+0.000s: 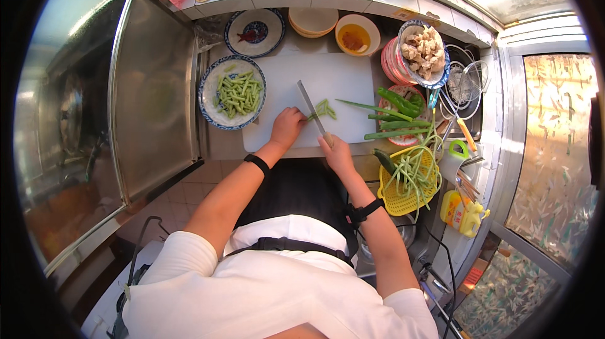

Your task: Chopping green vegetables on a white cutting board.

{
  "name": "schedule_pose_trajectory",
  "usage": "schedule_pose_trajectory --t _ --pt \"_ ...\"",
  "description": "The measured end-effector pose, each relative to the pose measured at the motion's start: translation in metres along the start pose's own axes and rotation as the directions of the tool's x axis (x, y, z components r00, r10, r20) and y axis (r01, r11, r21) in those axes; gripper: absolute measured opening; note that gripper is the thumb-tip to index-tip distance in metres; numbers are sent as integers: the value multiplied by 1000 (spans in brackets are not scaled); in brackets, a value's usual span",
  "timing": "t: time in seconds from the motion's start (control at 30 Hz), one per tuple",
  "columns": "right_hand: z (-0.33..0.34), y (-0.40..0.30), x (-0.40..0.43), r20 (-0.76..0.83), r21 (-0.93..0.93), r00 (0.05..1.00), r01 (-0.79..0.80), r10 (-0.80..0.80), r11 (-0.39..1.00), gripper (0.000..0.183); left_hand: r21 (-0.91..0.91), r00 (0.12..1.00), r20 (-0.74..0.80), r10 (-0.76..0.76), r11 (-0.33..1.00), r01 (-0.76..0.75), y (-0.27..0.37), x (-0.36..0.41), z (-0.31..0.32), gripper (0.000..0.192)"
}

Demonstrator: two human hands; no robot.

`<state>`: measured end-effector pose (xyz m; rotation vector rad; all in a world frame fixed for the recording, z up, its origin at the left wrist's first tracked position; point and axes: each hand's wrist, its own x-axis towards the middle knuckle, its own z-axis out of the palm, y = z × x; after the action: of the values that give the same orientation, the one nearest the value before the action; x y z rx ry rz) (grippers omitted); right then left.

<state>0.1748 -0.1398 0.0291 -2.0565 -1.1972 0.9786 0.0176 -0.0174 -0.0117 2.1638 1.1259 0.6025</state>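
Note:
My right hand grips the wooden handle of a kitchen knife, its blade angled up and left over a white cutting board. On the blade's left side, my left hand has its fingers bent down at the board, pinching green beans that are mostly hidden by the fingers. Several cut bean pieces lie just right of the blade. A blue-rimmed plate at the board's left edge holds a heap of cut green beans.
Right of the board, green peppers and scallions rest on a plate. Long beans overhang a yellow basket. Behind stand a bowl of chopped meat, a bowl with yellow liquid and stacked bowls. A metal panel borders the left.

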Motion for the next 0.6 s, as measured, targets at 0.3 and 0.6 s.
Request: schedule_pose_trajectory --t 0.3,0.6 --pt "-12 -9 19 -10 5 1000 26 -26 1000 45 -2 1000 -16 -27 1000 27 6 4 7 6" --pt "-38 -32 -2 53 -29 998 -40 41 999 47 -8 999 -41 -32 999 32 7 9 -11 20"
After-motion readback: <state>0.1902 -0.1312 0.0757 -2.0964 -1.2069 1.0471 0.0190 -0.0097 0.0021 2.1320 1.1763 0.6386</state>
